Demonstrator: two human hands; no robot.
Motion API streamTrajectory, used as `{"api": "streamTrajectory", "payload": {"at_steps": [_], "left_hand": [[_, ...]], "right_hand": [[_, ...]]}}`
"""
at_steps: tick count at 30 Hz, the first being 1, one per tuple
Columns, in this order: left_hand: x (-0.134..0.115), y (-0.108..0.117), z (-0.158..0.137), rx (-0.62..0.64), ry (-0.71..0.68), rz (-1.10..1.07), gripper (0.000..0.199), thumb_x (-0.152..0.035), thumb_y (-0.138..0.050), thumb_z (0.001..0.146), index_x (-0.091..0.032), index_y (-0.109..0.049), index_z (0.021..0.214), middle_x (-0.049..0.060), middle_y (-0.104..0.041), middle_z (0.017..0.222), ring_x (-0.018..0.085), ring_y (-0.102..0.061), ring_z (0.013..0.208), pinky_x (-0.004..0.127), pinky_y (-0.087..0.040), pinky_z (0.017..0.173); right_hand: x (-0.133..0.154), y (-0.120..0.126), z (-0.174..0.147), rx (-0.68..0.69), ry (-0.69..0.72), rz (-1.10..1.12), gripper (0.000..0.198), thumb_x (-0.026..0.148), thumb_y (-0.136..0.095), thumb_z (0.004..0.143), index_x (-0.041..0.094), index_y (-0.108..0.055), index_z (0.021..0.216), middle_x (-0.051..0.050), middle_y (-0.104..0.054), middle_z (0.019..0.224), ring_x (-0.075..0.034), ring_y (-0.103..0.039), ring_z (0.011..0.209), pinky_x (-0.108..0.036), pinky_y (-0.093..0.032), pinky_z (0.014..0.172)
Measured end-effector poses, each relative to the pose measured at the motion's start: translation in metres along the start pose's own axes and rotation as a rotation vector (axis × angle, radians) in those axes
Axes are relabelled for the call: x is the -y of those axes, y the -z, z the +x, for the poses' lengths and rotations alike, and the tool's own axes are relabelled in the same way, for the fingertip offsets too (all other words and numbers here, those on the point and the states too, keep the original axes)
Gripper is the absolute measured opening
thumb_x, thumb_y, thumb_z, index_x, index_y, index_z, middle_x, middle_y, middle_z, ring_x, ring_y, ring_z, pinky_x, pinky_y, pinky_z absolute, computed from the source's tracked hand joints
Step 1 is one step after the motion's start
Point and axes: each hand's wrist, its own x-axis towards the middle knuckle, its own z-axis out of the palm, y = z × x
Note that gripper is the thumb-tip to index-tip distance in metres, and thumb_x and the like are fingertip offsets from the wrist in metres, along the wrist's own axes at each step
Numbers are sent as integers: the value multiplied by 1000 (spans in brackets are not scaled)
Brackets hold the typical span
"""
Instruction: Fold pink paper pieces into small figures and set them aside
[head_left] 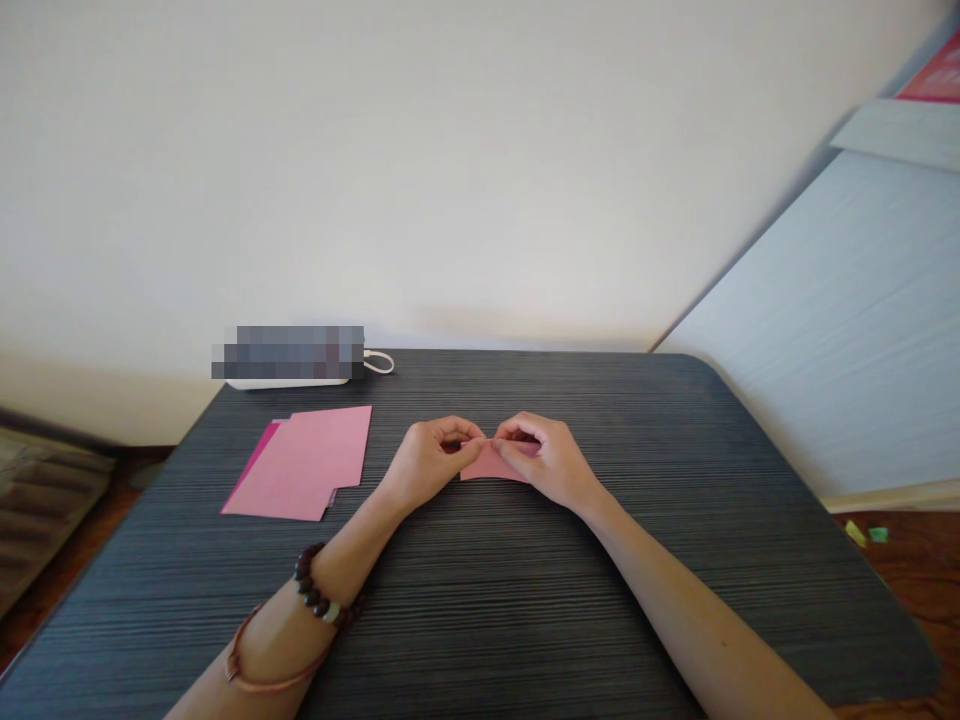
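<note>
Over the middle of the dark table, a small pink sheet of paper is held between my two hands. My left hand pinches its upper edge with thumb and index finger, near the left end. Close beside it, my right hand pinches the same edge, fingertips almost touching those of the left. The right hand covers the right part of the paper. Left of my left hand lies a stack of pink paper sheets, with a darker magenta sheet showing along its left side.
A dark striped table stands against a pale wall. At its back left sits a pixelated object with a white base and a white loop cord. A light panel rises on the right. Small scraps lie on the floor.
</note>
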Motion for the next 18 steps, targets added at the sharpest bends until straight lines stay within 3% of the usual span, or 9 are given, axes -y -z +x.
{"api": "streamTrajectory", "payload": {"at_steps": [9, 18], "left_hand": [[0, 0, 0, 76, -19, -19, 17, -32, -60, 73, -17, -67, 77, 2, -67, 75, 15, -59, 69, 23, -44, 64], [4, -2, -2, 76, -56, 86, 14, -28, -57, 73, -17, -65, 75, 0, -63, 69, 12, -55, 62, 20, -40, 57]], "right_hand": [[0, 1, 0, 37, 49, -6, 9, 22, -55, 81, 20, -63, 78, 0, -66, 78, -14, -60, 73, -26, -44, 69], [1, 0, -1, 62, 58, -18, 8, 21, -56, 80, 20, -64, 77, 0, -66, 78, -14, -60, 72, -26, -44, 69]]}}
